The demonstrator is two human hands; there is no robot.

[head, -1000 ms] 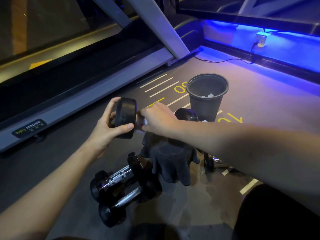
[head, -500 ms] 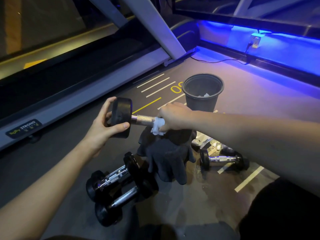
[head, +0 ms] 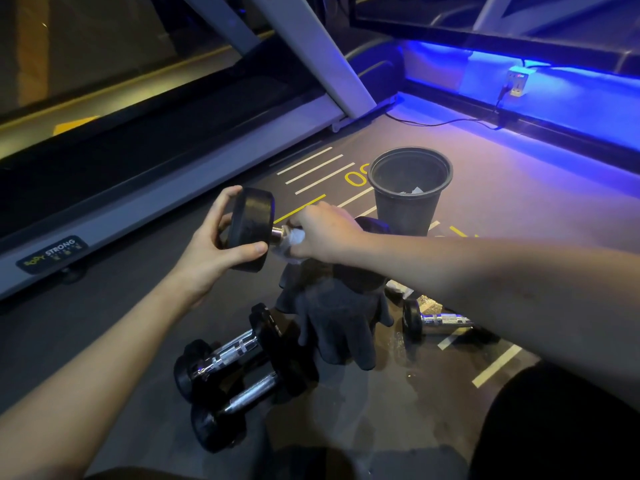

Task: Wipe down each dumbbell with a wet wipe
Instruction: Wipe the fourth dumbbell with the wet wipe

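Above the gym floor, your left hand grips the near black end of the raised dumbbell, thumb across its rim and fingers behind it. Your right hand is clenched around the white wet wipe on the chrome handle, and since half a second ago it has slid back toward the left end, so only a short stub of bare metal shows between wipe and weight. A dark cloth hangs beneath that hand. Two dumbbells lie side by side on the floor below, a third sits under your right forearm, and the black bin stands just beyond, unmoved.
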